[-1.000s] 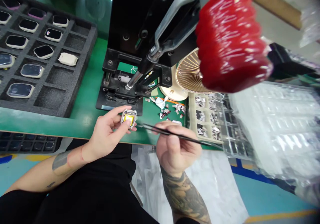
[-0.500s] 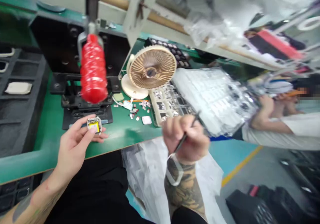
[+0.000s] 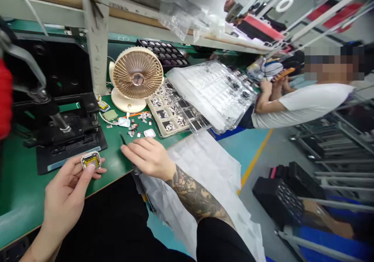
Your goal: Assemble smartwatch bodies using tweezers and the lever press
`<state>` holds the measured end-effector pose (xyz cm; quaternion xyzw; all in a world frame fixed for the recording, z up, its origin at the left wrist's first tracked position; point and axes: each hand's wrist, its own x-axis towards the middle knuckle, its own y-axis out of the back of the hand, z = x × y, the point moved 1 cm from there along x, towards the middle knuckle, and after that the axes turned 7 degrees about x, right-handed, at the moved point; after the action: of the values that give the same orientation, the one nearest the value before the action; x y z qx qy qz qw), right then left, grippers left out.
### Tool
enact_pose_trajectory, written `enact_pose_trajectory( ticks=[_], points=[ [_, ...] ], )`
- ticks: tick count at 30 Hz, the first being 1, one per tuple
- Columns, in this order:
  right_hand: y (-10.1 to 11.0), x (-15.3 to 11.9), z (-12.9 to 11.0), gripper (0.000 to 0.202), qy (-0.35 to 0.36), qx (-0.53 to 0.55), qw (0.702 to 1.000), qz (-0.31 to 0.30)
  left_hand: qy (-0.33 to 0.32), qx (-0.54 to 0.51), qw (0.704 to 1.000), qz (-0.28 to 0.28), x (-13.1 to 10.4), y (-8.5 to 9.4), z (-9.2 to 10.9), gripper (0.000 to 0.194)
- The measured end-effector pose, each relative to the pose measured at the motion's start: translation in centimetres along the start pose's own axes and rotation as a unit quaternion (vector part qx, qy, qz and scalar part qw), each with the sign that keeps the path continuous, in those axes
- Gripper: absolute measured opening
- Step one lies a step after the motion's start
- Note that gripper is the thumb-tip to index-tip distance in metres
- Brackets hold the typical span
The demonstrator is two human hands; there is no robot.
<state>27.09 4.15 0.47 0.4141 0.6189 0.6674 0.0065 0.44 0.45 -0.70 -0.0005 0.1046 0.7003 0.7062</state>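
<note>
My left hand (image 3: 68, 190) pinches a small square case (image 3: 91, 160) with a yellow part inside, in front of the black press base. My right hand (image 3: 150, 157) is closed around a thin dark tool (image 3: 122, 139), whose tip points up and away over the green table (image 3: 113, 157). Beyond the fingers of my right hand lie a white rounded piece (image 3: 149, 133) and scattered small parts (image 3: 133, 127). A sectioned tray (image 3: 163, 116) of small pieces is behind them.
A black press (image 3: 64, 118) with a red handle (image 3: 4, 98) fills the left side. Behind the small parts stands a fan (image 3: 137, 79). Stacked clear trays (image 3: 213, 94) lean at the table's right. A person in a white shirt (image 3: 306, 102) works farther right.
The view has swung right, so the press and fan sit farther left. My right hand has moved left, towards my left hand, with the tool. My left hand still holds the case.
</note>
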Motion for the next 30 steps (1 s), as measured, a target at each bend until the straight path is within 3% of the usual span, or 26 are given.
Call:
enact_pose_trajectory(
  ticks=[3, 6, 9, 11, 13, 16, 20, 25, 30],
  points=[
    [-1.4, 0.1, 0.4, 0.027, -0.032, -0.013, 0.997, -0.075, 0.002, 0.012, 1.0, -0.001, -0.3, 0.2, 0.2, 0.041],
    [0.9, -0.9, 3.6, 0.03, -0.149, -0.035, 0.988, -0.009, -0.007, 0.012, 1.0, -0.004, -0.5, 0.3, 0.2, 0.04],
    [4.9, -2.1, 8.5, 0.027, -0.348, -0.113, 0.928, 0.069, -0.017, 0.008, 1.0, -0.009, -0.4, 0.3, 0.1, 0.038],
    [6.7, -2.5, 11.4, 0.027, -0.453, -0.15, 0.878, 0.024, -0.018, 0.008, 1.0, -0.013, -0.4, 0.3, 0.0, 0.037],
    [7.4, -2.4, 13.4, 0.028, -0.509, -0.164, 0.843, -0.052, -0.015, 0.012, 1.0, -0.015, -0.5, 0.3, 0.0, 0.037],
    [6.7, -1.8, 14.5, 0.03, -0.535, -0.17, 0.821, -0.103, -0.01, 0.018, 1.0, -0.015, -0.6, 0.2, 0.0, 0.037],
    [5.5, -1.5, 14.6, 0.034, -0.537, -0.181, 0.82, -0.084, -0.009, 0.019, 1.0, -0.019, -0.7, 0.1, 0.0, 0.036],
    [6.6, -2.5, 14.5, 0.024, -0.494, -0.148, 0.852, 0.091, -0.027, -0.019, 0.999, -0.017, -0.3, 0.3, -0.6, 0.038],
    [5.4, -2.3, 11.8, 0.015, -0.423, 0.103, 0.876, 0.205, -0.05, -0.007, 0.999, -0.018, 0.0, 0.3, -0.9, 0.025]
  ],
)
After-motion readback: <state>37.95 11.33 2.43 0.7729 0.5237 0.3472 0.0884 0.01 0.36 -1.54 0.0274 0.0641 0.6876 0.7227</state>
